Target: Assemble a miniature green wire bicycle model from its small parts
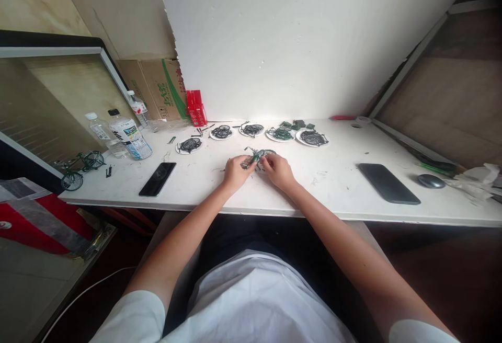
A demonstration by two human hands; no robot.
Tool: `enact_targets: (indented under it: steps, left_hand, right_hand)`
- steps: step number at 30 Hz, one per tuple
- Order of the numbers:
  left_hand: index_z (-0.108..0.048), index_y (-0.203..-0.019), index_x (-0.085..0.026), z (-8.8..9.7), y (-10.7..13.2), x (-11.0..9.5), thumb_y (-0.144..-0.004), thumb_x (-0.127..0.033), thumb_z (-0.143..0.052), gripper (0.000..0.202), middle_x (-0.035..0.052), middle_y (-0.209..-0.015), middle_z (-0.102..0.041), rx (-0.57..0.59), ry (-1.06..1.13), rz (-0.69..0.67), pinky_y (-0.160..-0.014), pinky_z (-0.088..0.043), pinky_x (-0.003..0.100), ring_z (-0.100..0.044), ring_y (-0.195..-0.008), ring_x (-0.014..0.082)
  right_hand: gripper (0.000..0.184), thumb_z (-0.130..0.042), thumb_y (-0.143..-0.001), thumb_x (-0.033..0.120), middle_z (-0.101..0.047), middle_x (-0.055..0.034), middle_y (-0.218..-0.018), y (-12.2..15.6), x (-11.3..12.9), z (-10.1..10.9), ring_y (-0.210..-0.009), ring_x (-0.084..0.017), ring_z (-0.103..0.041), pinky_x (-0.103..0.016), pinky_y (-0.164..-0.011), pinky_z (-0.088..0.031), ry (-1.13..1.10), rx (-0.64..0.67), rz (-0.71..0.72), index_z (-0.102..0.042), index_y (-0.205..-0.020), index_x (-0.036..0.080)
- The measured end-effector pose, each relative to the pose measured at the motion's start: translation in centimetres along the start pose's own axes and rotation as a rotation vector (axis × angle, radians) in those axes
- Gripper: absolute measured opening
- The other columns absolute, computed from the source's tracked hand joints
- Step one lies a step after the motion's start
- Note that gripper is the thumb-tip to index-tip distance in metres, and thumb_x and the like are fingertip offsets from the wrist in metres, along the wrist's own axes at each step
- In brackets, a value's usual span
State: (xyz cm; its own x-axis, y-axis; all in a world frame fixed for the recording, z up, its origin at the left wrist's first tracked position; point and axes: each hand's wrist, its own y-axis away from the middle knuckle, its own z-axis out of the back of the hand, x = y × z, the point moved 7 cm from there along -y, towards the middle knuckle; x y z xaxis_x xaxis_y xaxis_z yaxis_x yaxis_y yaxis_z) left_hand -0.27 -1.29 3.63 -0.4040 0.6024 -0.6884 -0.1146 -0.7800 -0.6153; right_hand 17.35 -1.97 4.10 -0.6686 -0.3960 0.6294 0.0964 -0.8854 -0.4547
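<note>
A green model bicycle [257,156] is being pinched by the left hand [235,171] and right hand [279,170] near the worktop's [337,186] front edge, its details being hidden behind curled fingers.

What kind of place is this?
Likely a home hobby desk: plates of tiny parts on a white table, a finished green bike, and the left hand and right hand holding a half-built bike.

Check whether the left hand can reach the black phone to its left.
Probably yes: only bare table lies between the left hand and the black phone, though that hand is busy pinching the green model.
</note>
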Motion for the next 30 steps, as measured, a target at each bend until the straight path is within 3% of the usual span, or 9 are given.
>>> enact_targets:
  steps: [3,8,11,16,19,22,25,30]
  left_hand:
    - [-0.082,-0.097,-0.020,0.00,0.02,-0.05,-0.091,-0.029,-0.078,0.012,0.0065,-0.092,-0.083,0.003,-0.020,0.000,-0.075,-0.059,0.028,-0.075,-0.079,0.0191]
    - [-0.082,-0.097,-0.019,0.03,0.01,-0.13,-0.091,-0.028,-0.077,0.012,0.0062,-0.091,-0.083,0.007,-0.018,0.005,-0.074,-0.058,0.028,-0.074,-0.079,0.0190]
    - [-0.082,-0.095,-0.019,0.09,-0.02,-0.32,-0.091,-0.027,-0.077,0.010,0.0059,-0.090,-0.082,0.011,-0.025,0.000,-0.073,-0.057,0.028,-0.074,-0.078,0.0188]
    - [-0.082,-0.096,-0.019,0.05,-0.01,-0.52,-0.091,-0.027,-0.078,0.011,0.0062,-0.093,-0.083,0.030,-0.024,0.003,-0.076,-0.058,0.029,-0.075,-0.081,0.0194]
    - [-0.082,-0.096,-0.020,0.01,0.01,-0.41,-0.091,-0.027,-0.078,0.010,0.0058,-0.094,-0.083,0.023,-0.024,0.002,-0.079,-0.058,0.029,-0.076,-0.084,0.0200]
    - [-0.081,-0.096,-0.019,-0.12,0.03,-0.21,-0.091,-0.027,-0.078,0.010,0.0057,-0.092,-0.083,0.024,-0.017,-0.003,-0.078,-0.058,0.029,-0.076,-0.083,0.0196]
    - [-0.081,-0.095,-0.019,-0.21,0.04,-0.19,-0.091,-0.026,-0.077,0.009,0.0058,-0.091,-0.082,0.034,-0.009,-0.017,-0.077,-0.058,0.029,-0.075,-0.082,0.0193]
    - [-0.082,-0.097,-0.020,-0.13,0.02,-0.38,-0.092,-0.025,-0.077,0.009,0.0058,-0.093,-0.083,0.040,-0.035,-0.033,-0.079,-0.057,0.030,-0.076,-0.084,0.0198]
  right_hand:
    - [0.045,-0.040,-0.110,0.048,-0.071,-0.0068,-0.081,0.06,0.01,-0.10,-0.073,-0.021,-0.060,-0.034,-0.067,-0.034,-0.009,0.021,-0.025,-0.060,-0.077,0.023]
    - [0.024,-0.059,-0.100,0.045,-0.076,-0.0065,-0.092,0.19,0.00,0.25,-0.077,-0.021,-0.063,-0.032,-0.067,-0.037,-0.007,-0.013,-0.072,-0.066,-0.093,0.023]
    - [0.019,-0.059,-0.098,0.039,-0.075,-0.0068,-0.093,0.16,0.22,0.24,-0.077,-0.021,-0.062,-0.031,-0.067,-0.038,-0.012,-0.008,-0.037,-0.066,-0.094,0.022]
    - [0.039,-0.044,-0.106,0.046,-0.069,-0.0067,-0.079,0.18,0.15,0.04,-0.070,-0.021,-0.057,-0.033,-0.065,-0.034,0.038,0.033,-0.051,-0.057,-0.077,0.024]
    - [0.042,-0.041,-0.107,0.049,-0.071,-0.0073,-0.081,0.25,-0.01,0.16,-0.072,-0.022,-0.060,-0.033,-0.066,-0.036,0.034,0.025,-0.090,-0.060,-0.079,0.024]
    - [0.034,-0.050,-0.103,0.051,-0.074,-0.0070,-0.086,0.28,-0.13,0.31,-0.075,-0.023,-0.063,-0.033,-0.068,-0.039,0.004,-0.001,-0.108,-0.063,-0.087,0.024]
    - [0.020,-0.059,-0.095,0.043,-0.075,-0.0067,-0.088,0.26,-0.03,0.26,-0.076,-0.023,-0.063,-0.033,-0.069,-0.041,-0.010,-0.008,-0.085,-0.062,-0.092,0.023]
    - [0.019,-0.055,-0.095,0.040,-0.073,-0.0060,-0.085,0.25,-0.10,0.06,-0.072,-0.021,-0.060,-0.032,-0.066,-0.037,0.006,0.009,-0.068,-0.058,-0.086,0.024]
